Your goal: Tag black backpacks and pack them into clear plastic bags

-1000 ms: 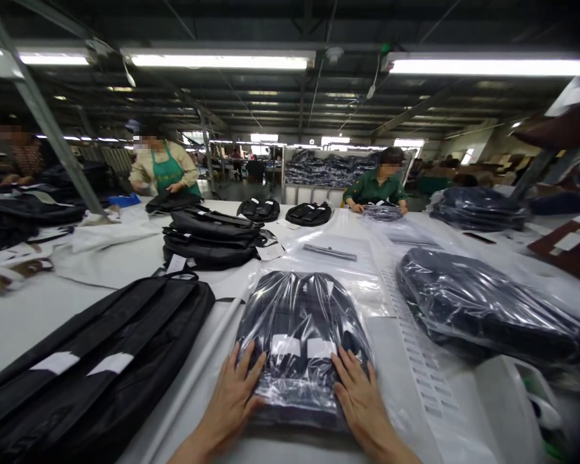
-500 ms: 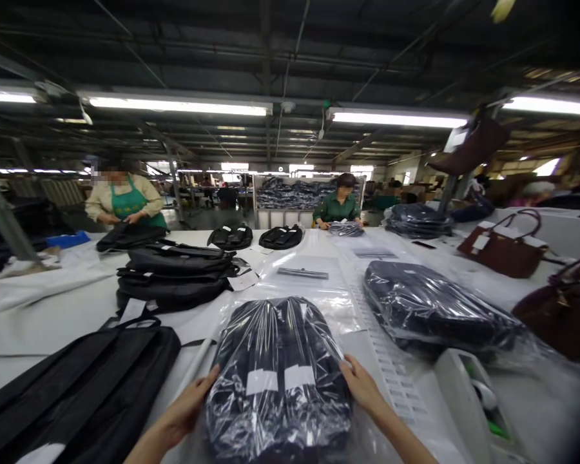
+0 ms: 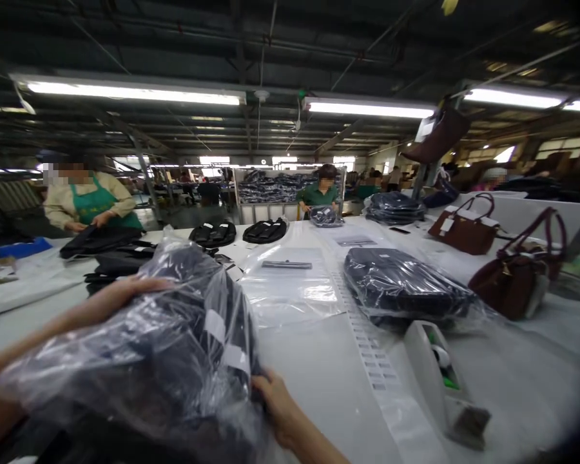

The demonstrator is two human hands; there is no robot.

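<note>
bagged bundle (image 3: pixel 174 335) blurred, hides palms

Bagged item (image 3: pixel 174 335) sits near-left, held between left hand (image 3: pixel 111 298) on its far side and right hand (image 3: pixel 275 403) at its near edge. Tape dispenser (image 3: pixel 435 374) is on the table (image 3: pixel 319 361) to the right. Behind it lies 1 wrapped bundle (image 3: pixel 401 290); 2 handbags (image 3: pixel 464 227) further right. Empty poly bags (image 3: pixel 290 283) lie centre.

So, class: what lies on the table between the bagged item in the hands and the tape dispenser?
In the head view, only a strip of labels between bagged item and tape dispenser.
</note>
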